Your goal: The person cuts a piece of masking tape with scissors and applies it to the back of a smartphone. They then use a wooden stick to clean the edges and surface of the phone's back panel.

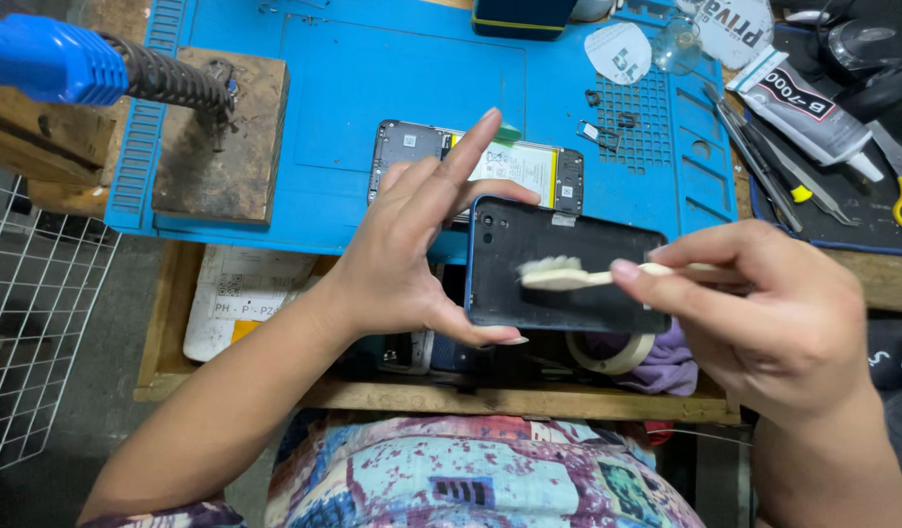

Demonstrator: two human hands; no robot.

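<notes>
Toothbrush (568, 277), pinched in right hand (764, 313), brushes thin, light, flexible phone back cover (558, 284); left hand (422, 254) grips its edges.

Back cover (568, 274) up front, gripped at left edge by left hand (412, 264). Right hand (764, 313) at right, brush (568, 277) resting on cover. Opened phone (475, 161) behind, flat on mat (402, 88). Wooden block (221, 147) left on mat. Glue tube (808, 112), tweezers (764, 166) far right. Tape roll (612, 354) beneath cover.

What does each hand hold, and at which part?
The left hand holds the dark phone back cover by its left edge. The right hand pinches the pale toothbrush by its handle.
</notes>
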